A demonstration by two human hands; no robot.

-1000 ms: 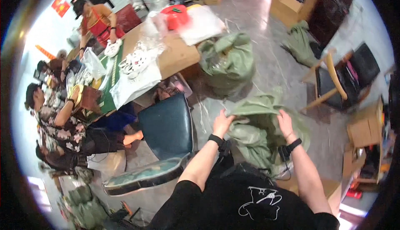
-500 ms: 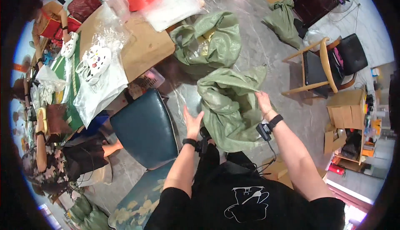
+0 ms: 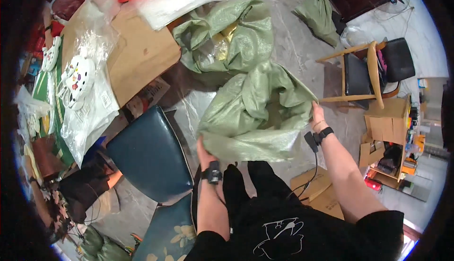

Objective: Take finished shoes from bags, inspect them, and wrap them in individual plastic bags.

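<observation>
A large green woven sack spreads out in front of me, its mouth pulled wide and facing me. My left hand grips the sack's near left edge, with the fingers partly hidden by the fabric. At the opposite side, my right hand is closed on the right edge of the rim. Just beyond it stands a second green woven sack, its top rolled open around clear and gold plastic packages. Neither hand touches that one.
A dark padded chair is close on my left, beside a worktable with cardboard and a white animal-shaped item in plastic. A wooden armchair and cardboard boxes are on the right. A tied green sack lies farther off.
My left hand, empty and spread before, has taken hold of the near sack's left edge. My right hand has moved right, and the sack's mouth is stretched wider.
</observation>
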